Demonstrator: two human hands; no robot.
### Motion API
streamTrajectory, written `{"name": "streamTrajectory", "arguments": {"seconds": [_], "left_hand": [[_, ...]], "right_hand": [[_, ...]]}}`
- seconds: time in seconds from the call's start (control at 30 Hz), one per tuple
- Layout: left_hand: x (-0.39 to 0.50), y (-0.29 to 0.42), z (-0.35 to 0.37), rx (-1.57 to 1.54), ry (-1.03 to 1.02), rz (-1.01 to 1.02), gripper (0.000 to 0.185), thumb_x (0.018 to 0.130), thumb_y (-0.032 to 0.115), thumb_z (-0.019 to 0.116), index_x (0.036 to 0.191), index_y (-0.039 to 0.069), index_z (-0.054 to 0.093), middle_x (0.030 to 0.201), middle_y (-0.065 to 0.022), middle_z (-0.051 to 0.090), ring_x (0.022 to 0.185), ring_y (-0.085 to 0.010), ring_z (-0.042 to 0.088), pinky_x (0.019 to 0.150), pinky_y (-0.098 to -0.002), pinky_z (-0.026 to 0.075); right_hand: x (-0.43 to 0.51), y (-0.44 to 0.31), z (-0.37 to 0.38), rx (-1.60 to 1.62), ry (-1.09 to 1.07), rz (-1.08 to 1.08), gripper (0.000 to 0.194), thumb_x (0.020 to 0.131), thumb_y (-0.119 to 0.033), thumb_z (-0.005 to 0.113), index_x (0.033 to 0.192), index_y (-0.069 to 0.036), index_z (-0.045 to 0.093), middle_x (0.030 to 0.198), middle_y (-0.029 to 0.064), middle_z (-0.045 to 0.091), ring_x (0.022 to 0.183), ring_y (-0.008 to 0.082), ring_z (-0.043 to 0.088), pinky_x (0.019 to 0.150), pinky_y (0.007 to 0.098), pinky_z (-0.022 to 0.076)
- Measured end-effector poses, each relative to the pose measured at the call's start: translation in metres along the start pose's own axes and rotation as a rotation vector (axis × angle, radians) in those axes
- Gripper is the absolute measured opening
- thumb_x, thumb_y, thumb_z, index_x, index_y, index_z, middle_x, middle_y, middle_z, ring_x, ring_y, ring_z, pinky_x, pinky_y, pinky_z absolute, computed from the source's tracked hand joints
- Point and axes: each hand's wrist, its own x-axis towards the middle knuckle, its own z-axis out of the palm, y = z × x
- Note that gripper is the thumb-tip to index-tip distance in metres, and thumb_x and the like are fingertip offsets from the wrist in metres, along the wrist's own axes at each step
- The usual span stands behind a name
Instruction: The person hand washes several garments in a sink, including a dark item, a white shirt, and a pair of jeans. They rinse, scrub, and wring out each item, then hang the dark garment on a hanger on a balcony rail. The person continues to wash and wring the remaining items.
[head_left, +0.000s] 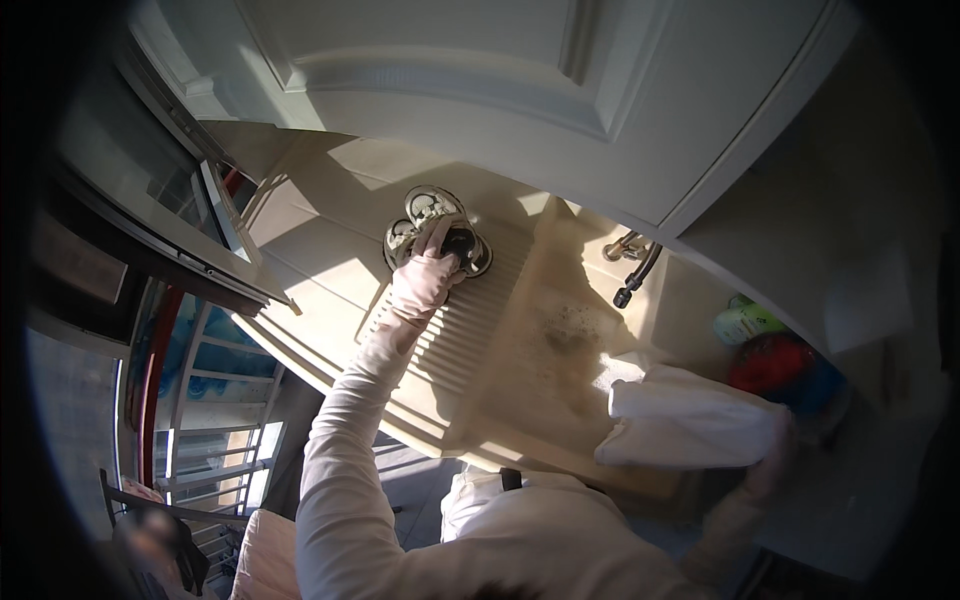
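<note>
My left hand (427, 277) is closed on a pair of sneakers (431, 206) with pale uppers and dark-edged soles. The pair is over the ribbed washboard (487, 300) of a beige laundry sink. At the lower right, my right hand (776, 450) is dim and blurred at the end of a white cloth (690, 420), which it appears to grip. The cloth lies over the right side of the sink basin (517, 405), where sudsy water (570, 330) shows.
A black-tipped faucet (632, 277) juts over the basin. White cabinet doors (465, 82) overhang the back. Green (746, 321) and red (772, 364) containers stand at the right. An open window (172, 180) and a white rack (217, 390) are at the left.
</note>
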Motion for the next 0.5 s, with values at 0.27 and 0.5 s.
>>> {"name": "streamTrajectory", "arguments": {"seconds": [0.27,0.5], "left_hand": [[0.01,-0.03,0.025,-0.203,0.073,0.118,0.037,0.07,0.006,0.087,0.102,0.006,0.069,0.126,-0.0136,0.065,0.102,-0.0339,0.062,0.086,-0.044,0.055],[0.055,-0.085,-0.016,-0.225,0.244,0.18,0.026,0.073,-0.001,0.09,0.089,0.0,0.069,0.107,-0.0117,0.064,0.079,-0.0214,0.06,0.066,-0.0315,0.051]], "right_hand": [[0.009,-0.057,0.053,0.283,0.009,0.132,0.036,0.107,-0.034,0.061,0.109,0.0,0.073,0.098,0.0053,0.074,0.089,0.0123,0.068,0.081,0.0292,0.0521],[0.025,-0.063,0.047,0.408,-0.014,0.222,0.039,0.107,-0.036,0.059,0.113,0.0,0.073,0.103,0.0086,0.076,0.092,0.0165,0.071,0.086,0.0315,0.0538]]}}
